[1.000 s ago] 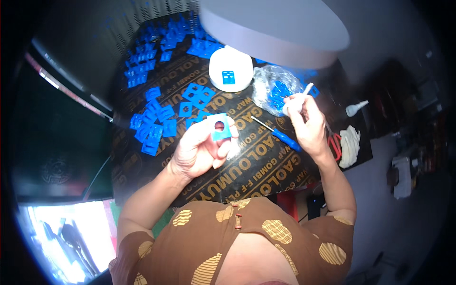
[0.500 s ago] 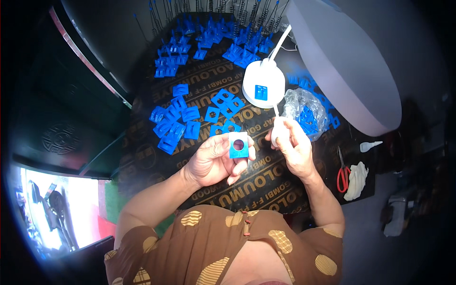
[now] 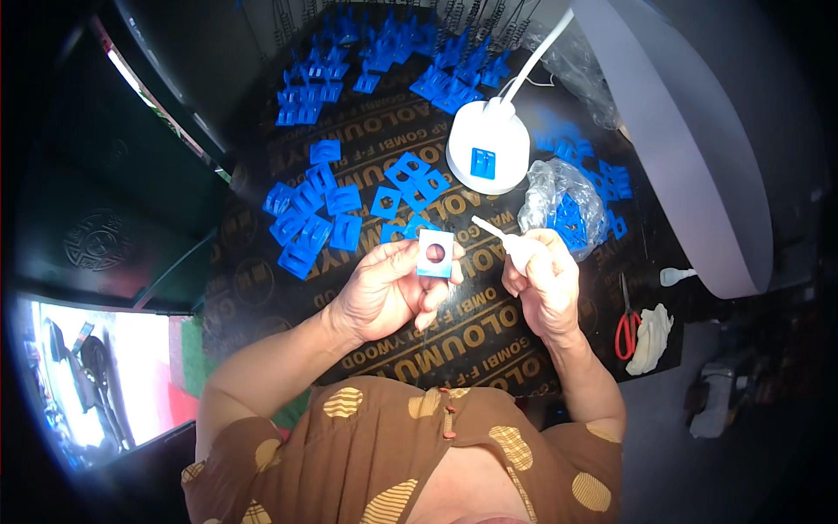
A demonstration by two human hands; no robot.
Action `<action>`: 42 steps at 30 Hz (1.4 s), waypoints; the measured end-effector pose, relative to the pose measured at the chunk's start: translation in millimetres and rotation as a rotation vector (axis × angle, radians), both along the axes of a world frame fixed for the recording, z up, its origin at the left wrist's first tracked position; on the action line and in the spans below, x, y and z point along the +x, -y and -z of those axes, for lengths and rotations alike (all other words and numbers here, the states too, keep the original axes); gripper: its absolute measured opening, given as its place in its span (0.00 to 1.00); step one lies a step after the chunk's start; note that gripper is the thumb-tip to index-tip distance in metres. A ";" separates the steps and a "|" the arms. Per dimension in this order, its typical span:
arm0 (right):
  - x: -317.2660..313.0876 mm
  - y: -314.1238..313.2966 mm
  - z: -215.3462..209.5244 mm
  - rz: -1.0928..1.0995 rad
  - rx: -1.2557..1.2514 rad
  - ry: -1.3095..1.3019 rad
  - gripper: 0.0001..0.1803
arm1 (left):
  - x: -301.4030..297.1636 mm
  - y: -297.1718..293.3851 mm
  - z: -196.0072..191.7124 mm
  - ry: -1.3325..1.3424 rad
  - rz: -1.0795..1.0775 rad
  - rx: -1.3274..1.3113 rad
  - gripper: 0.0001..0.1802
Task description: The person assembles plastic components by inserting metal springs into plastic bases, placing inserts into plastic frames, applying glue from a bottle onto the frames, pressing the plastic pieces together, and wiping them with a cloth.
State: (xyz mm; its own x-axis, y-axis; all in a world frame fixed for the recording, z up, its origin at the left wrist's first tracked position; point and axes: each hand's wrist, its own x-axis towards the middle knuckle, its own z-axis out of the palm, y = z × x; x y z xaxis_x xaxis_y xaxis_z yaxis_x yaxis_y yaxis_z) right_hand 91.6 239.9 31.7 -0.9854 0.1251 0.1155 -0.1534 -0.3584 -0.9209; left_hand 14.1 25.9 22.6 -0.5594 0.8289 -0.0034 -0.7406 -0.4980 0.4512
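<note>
My left hand (image 3: 384,288) pinches a square blue plastic plate (image 3: 435,271) with a round hole, its face shining pale under the light. To the right of it, my right hand (image 3: 548,279) is closed round a small white squeeze bottle with a long thin nozzle (image 3: 491,227). The nozzle points up and to the left, apart from the plate. Most of the bottle is hidden by my fingers. Beyond my hands lie several more holed blue plates (image 3: 408,168), and a loose group of blue clip-like pieces (image 3: 305,198) is to the left.
A white lamp base (image 3: 511,170) bears one blue piece (image 3: 484,163); its big pale shade (image 3: 690,157) overhangs the right. Near it are a clear plastic bag (image 3: 537,205) of blue parts, red-handled scissors (image 3: 627,334), a crumpled white cloth (image 3: 650,341) and blue pieces with springs (image 3: 454,74).
My right hand has turned the bottle, so its nozzle now leans left toward the plate instead of standing nearly upright. The plate has shifted slightly up. The whole view has moved a little.
</note>
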 end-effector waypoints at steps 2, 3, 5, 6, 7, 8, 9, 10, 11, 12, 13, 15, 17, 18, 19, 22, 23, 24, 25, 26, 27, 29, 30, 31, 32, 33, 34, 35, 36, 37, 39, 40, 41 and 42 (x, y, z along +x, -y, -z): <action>0.7 2.7 -4.5 0.012 0.016 0.030 0.22 | 0.6 0.1 0.0 -0.002 0.007 0.010 0.25; 0.5 3.2 -5.4 0.009 0.021 0.033 0.22 | 1.0 0.5 0.1 -0.008 0.017 0.016 0.24; 0.0 3.4 -6.6 -0.005 0.029 0.020 0.23 | 2.4 1.4 -0.2 -0.006 0.010 0.034 0.23; 0.0 3.3 -6.9 -0.007 0.033 0.022 0.23 | 2.8 1.9 -0.7 -0.008 0.010 0.046 0.23; 0.2 3.2 -7.1 -0.012 0.025 0.026 0.23 | 3.0 2.2 -1.0 -0.006 0.007 0.050 0.23; 0.5 3.2 -7.2 -0.017 0.018 0.029 0.24 | 3.2 2.3 -1.4 -0.007 0.010 0.048 0.23; 0.8 3.6 -7.1 -0.020 0.020 0.031 0.24 | 3.3 2.5 -2.0 -0.008 0.014 0.045 0.23; 1.2 4.3 -6.8 -0.003 0.031 0.014 0.24 | 3.8 2.7 -3.0 -0.007 0.011 0.046 0.23; 1.7 4.9 -6.6 0.015 0.042 -0.004 0.24 | 4.5 2.8 -4.3 -0.001 0.010 0.047 0.22; 2.3 4.6 -6.8 0.012 0.043 -0.003 0.24 | 4.6 2.8 -5.0 0.005 0.010 0.048 0.22; 3.0 3.8 -7.4 0.032 0.071 -0.016 0.23 | 4.5 2.8 -5.2 0.005 0.009 0.049 0.22; 3.3 2.1 -7.6 0.051 0.100 -0.029 0.23 | 4.4 2.7 -5.3 0.000 0.014 0.060 0.21; 3.3 0.4 -7.1 0.112 0.149 -0.085 0.21 | 4.3 2.7 -4.8 0.004 0.021 0.053 0.20; 3.2 -1.5 -6.9 0.109 0.148 -0.084 0.21 | 4.5 3.1 -4.3 0.008 0.026 0.046 0.20; 3.2 -4.1 -6.8 0.114 0.206 -0.099 0.21 | 4.5 3.2 -2.6 0.009 0.024 0.045 0.20; 3.7 -5.6 -5.6 0.143 0.265 -0.125 0.21 | 4.3 3.0 2.1 0.030 0.018 0.055 0.23; 4.1 -5.6 -5.2 0.165 0.265 -0.137 0.21 | 4.3 3.0 2.3 0.027 0.017 0.058 0.23; 4.4 -5.6 -4.6 0.165 0.265 -0.136 0.21 | 4.4 3.2 2.7 0.025 0.015 0.061 0.23; 4.7 -5.5 -4.0 0.178 0.267 -0.132 0.21 | 4.3 3.3 3.4 0.025 0.015 0.061 0.23; 5.0 -5.5 -3.3 0.190 0.269 -0.129 0.21 | 4.3 3.4 4.3 0.013 0.009 0.053 0.23; 5.6 -7.0 -1.8 0.191 0.269 -0.128 0.21 | 4.3 3.3 4.7 0.001 0.005 0.047 0.23; 6.7 -10.9 1.6 0.197 0.349 -0.155 0.21 | 3.7 3.0 3.8 0.001 0.005 0.038 0.23; 6.8 -10.2 1.3 0.196 0.349 -0.154 0.21 | 3.5 3.0 3.8 0.001 0.004 0.028 0.23; 6.9 -8.7 0.3 0.204 0.357 -0.164 0.21 | 3.5 2.9 4.3 0.002 0.003 0.028 0.23; 6.8 -7.2 -0.9 0.213 0.365 -0.174 0.21 | 3.5 2.9 4.8 -0.001 0.004 0.030 0.23; 6.5 -5.6 -2.6 0.212 0.366 -0.173 0.21 | 3.6 3.1 5.5 -0.004 0.003 0.033 0.23; 6.2 -4.0 -4.4 0.220 0.385 -0.185 0.20 | 3.6 3.2 5.8 -0.003 0.002 0.033 0.23; 5.8 -3.3 -5.0 0.227 0.405 -0.197 0.20 | 3.6 3.4 5.8 -0.001 0.001 0.031 0.23; 6.1 -3.9 -3.6 0.228 0.406 -0.195 0.20 | 3.6 3.2 5.7 0.000 0.003 0.030 0.23; 6.3 -5.0 -1.0 0.236 0.422 -0.214 0.19 | 3.6 3.1 5.8 0.001 0.004 0.030 0.23; 7.1 -6.7 0.5 0.243 0.438 -0.232 0.18 | 3.7 3.3 6.0 0.009 0.009 0.018 0.23; 7.5 -7.5 0.6 0.237 0.466 -0.234 0.18 | 3.8 3.4 6.0 0.011 0.008 0.018 0.23; 7.9 -7.9 0.7 0.231 0.495 -0.237 0.17 | 3.8 3.5 5.9 0.015 0.011 0.026 0.23; 8.2 -7.8 0.3 0.231 0.495 -0.236 0.17 | 3.7 3.4 5.8 0.019 0.013 0.033 0.23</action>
